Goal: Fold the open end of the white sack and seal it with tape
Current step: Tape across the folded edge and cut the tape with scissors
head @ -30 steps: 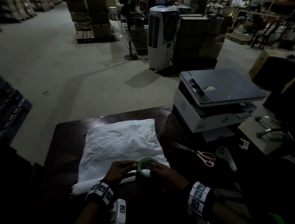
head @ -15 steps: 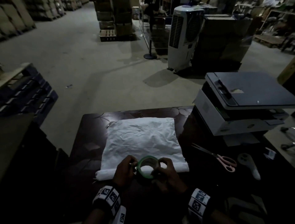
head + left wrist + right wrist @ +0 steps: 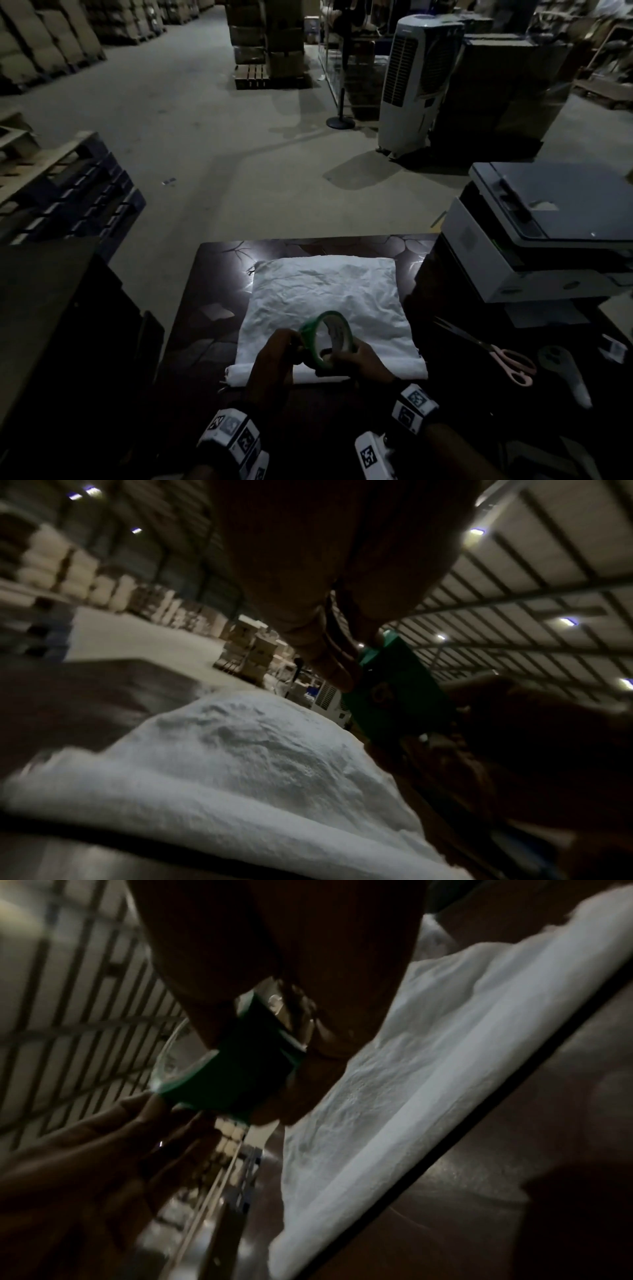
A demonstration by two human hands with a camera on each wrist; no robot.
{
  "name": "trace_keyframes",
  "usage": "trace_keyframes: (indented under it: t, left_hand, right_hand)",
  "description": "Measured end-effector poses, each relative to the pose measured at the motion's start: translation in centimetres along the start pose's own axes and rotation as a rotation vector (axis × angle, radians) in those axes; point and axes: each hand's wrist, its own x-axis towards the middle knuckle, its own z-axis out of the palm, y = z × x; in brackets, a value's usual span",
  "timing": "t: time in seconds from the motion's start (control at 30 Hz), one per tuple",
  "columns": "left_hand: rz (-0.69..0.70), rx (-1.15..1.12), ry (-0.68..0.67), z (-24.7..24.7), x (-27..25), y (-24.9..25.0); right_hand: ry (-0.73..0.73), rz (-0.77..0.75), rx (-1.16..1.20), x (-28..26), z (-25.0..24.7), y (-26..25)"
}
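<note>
Hands meet over the near edge of the table: the right hand (image 3: 356, 359) grips the green tape roll (image 3: 327, 337), fingers curled round its lower rim, while the left hand (image 3: 274, 356) pinches at the roll's left side, apparently working at the free end. Whether a tab has been lifted cannot be told; the wrist views are dim and blurred. The white sack (image 3: 325, 301) lies flat on the table, its open end already rolled into a fold (image 3: 383, 370) along the near edge, directly beneath the hands.

To do this step well, judged from the pose: hold the roll steady, peel a strip long enough to cross the fold onto the flat sack body, and keep the strip taut so that it does not stick to itself. The unweighted fold may spring open, so one hand should press it before the tape lands. Pink-handled scissors (image 3: 507, 363) lie near the right edge, within reach for cutting.

Faint marks show inside the roll's core, unreadable. No brand is legible on the printer (image 3: 534, 246) at the far right corner.
</note>
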Motion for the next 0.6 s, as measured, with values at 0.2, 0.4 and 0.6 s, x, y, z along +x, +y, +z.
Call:
trace_keyframes:
  t: [0.2,0.4,0.6]
  left_hand:
    - [-0.260,-0.340,0.135,-1.3,0.6,-1.9]
    - [-0.533,-0.624,0.067,-2.4,1.1,-3.2]
    - [-0.671,-0.673,-0.064,-3.5,1.6,-3.8]
  right_hand:
    - [0.092,-0.166,-0.225,0.6,0.8,0.7]
    - [0.098,-0.304,-0.335,0.8,1.9,1.2]
    - [0.093,-0.350,-0.474,1.1,2.5,0.9]
